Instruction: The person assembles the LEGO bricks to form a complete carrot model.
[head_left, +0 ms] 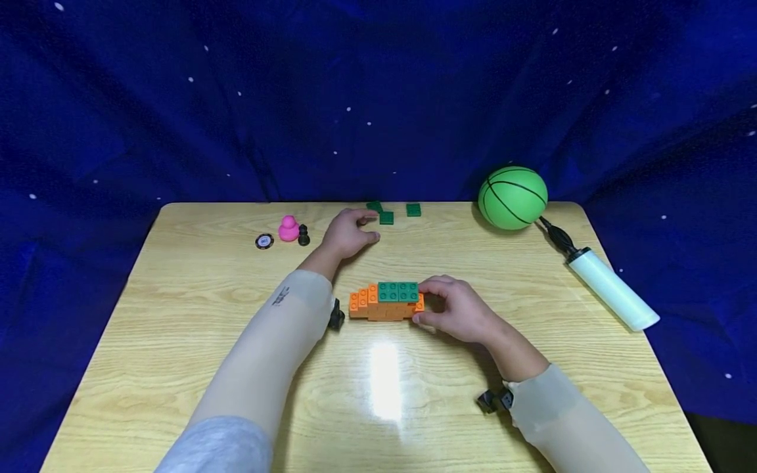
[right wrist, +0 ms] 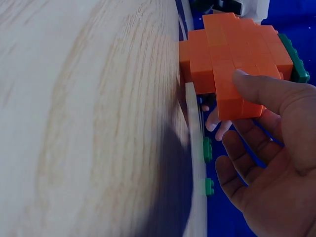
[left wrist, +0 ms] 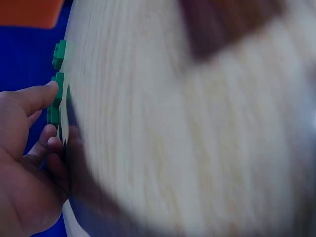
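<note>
An orange brick build (head_left: 387, 311) stands on the table near its middle, stepped at the left end, with green bricks (head_left: 398, 292) on top. My right hand (head_left: 458, 309) grips its right end between thumb and fingers; the right wrist view shows the thumb against the orange side (right wrist: 237, 54). My left hand (head_left: 349, 233) reaches to the table's back edge, thumb and fingers apart, beside a green brick (head_left: 386, 218) and another green brick (head_left: 374, 206). In the left wrist view its thumb tip overlaps a green brick (left wrist: 59, 86); whether it touches cannot be told.
Another green brick (head_left: 413, 209) lies at the back edge. Left of my left hand are a pink duck (head_left: 288, 228), a small black figure (head_left: 303, 235) and a round chip (head_left: 264, 241). A green ball (head_left: 512, 198) and a hand pump (head_left: 612, 289) lie at the right.
</note>
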`<state>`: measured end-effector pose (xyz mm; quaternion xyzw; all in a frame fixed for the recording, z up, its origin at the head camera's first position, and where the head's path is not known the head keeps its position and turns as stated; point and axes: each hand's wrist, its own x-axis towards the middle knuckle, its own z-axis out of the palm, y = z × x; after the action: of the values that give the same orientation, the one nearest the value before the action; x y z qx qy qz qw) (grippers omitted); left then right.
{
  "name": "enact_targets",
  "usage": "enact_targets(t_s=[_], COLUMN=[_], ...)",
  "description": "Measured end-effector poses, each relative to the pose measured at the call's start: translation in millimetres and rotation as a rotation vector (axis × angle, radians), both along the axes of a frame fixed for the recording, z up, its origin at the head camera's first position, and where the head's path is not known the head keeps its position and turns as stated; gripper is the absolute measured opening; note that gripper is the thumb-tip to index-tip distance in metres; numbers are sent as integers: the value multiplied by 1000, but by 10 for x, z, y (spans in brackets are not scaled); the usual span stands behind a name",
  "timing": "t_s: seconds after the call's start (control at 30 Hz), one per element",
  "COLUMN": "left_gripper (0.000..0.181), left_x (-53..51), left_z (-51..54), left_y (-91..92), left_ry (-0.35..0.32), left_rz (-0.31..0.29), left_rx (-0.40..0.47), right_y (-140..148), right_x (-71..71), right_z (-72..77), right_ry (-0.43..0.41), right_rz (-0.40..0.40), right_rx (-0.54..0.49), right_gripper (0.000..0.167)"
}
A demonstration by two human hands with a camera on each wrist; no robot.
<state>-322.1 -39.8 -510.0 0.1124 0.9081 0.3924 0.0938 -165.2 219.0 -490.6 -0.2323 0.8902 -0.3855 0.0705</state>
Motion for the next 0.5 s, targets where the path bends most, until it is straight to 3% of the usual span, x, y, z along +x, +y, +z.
enact_targets(t_s=[0.33, 0.5], left_gripper=[58, 56], left_x=[-38, -60], left_z=[42, 37], left_y=[107, 122], left_ry=[-32, -32], left_rz=[-26, -43], left_rx=[-153, -162], right_y=[-9, 8], right_x=[11, 18], right_z=[34, 30], right_ry=[6, -5], right_rz=[9, -3], right_rx=[-3, 0], right_gripper=[43, 43])
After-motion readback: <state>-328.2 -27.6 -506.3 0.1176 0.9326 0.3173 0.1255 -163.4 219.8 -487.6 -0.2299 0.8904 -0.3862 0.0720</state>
